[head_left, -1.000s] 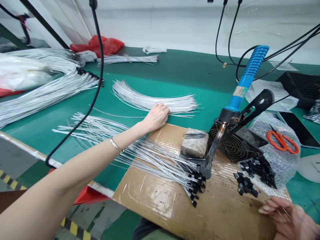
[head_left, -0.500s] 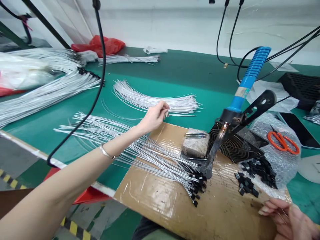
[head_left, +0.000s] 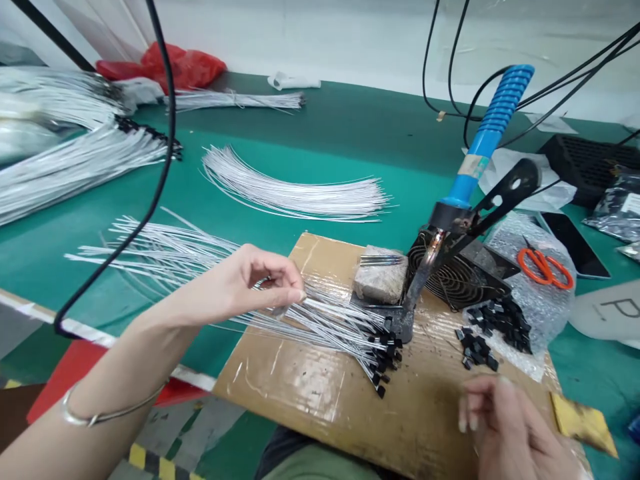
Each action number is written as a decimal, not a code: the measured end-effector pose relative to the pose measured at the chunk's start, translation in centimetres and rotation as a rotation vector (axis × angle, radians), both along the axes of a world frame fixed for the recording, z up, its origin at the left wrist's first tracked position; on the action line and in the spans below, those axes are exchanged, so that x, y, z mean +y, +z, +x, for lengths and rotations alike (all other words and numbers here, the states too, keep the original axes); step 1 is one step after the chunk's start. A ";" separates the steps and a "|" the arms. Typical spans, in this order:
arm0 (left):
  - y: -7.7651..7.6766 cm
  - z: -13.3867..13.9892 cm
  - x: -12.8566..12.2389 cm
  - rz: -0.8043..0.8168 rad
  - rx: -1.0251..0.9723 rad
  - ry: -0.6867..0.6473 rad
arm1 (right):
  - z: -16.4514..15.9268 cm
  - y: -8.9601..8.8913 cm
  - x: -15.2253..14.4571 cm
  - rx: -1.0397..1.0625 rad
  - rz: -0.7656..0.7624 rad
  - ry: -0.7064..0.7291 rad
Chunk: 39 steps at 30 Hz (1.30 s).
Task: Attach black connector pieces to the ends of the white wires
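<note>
Fingers [head_left: 285,275] of left hand [head_left: 233,283] pinch a white wire [head_left: 314,305] just inside left edge of the cardboard [head_left: 320,421], right hand [head_left: 515,423] curled, can't tell if gripping; wire's probably light, springy, kinkable, so hold near its end.

A green tabletop [head_left: 350,143] bears white wires [head_left: 295,198], red plastic [head_left: 183,65] — and a brown cardboard sheet [head_left: 300,407].

There are 2 hands [head_left: 240,283], 5 bunches of white wires [head_left: 300,199] (the single strands are too many to count), 2 piles of small black pieces [head_left: 476,349], 1 blue-handled tool [head_left: 470,170], 1 round-grilled fan [head_left: 453,277], 1 pair of scissors [head_left: 547,268], 1 phone [head_left: 575,243], 1 yellow pad [head_left: 583,423], 1 cardboard sheet [head_left: 320,427] and 1 bracelet [head_left: 91,421].
</note>
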<state>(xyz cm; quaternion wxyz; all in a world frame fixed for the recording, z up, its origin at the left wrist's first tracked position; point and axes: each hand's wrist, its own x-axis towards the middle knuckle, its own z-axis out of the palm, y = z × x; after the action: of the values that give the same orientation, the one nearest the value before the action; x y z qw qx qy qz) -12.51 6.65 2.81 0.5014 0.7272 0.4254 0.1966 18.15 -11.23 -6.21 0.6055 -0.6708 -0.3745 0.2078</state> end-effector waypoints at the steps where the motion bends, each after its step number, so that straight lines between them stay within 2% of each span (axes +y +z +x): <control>1: -0.3 0.2 -0.6 -0.021 -0.010 -0.019 | -1.1 0.7 0.1 0.013 -0.053 0.051; 3: -0.9 0.8 -1.6 -0.063 -0.012 -0.057 | -3.0 2.0 0.5 0.016 -0.157 0.185; 7: -1.9 2.1 -2.9 -0.118 -0.005 -0.093 | -5.3 3.8 1.5 0.093 -0.195 0.391; 15: -2.2 2.6 -3.6 -0.169 -0.021 -0.083 | -5.6 3.6 1.9 0.200 -0.285 0.430; 22: -2.2 2.5 -4.1 -0.217 0.033 -0.099 | -5.0 3.4 1.9 0.218 -0.262 0.520; 26: -1.8 3.5 -5.5 -0.126 0.136 -0.091 | -4.5 3.2 1.8 0.196 -0.226 0.575; 29: -1.6 5.1 -7.0 -0.011 0.139 -0.148 | -4.5 3.2 1.8 0.186 -0.224 0.599; 32: -2.0 6.9 -8.0 -0.063 0.131 -0.197 | -4.7 3.2 1.5 0.200 -0.244 0.576; 36: -2.8 8.3 -8.3 -0.253 0.078 -0.059 | -4.5 2.6 1.0 0.377 -0.286 0.448; 39: -2.9 8.7 -8.0 -0.319 -0.038 0.044 | -3.6 1.5 0.7 0.587 -0.172 0.396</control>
<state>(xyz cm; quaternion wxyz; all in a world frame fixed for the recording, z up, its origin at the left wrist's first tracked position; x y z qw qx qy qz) -3.78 -1.33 -0.08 0.6141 0.6250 0.4575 0.1511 14.52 -10.49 -4.70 0.5765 -0.5457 -0.2884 0.5354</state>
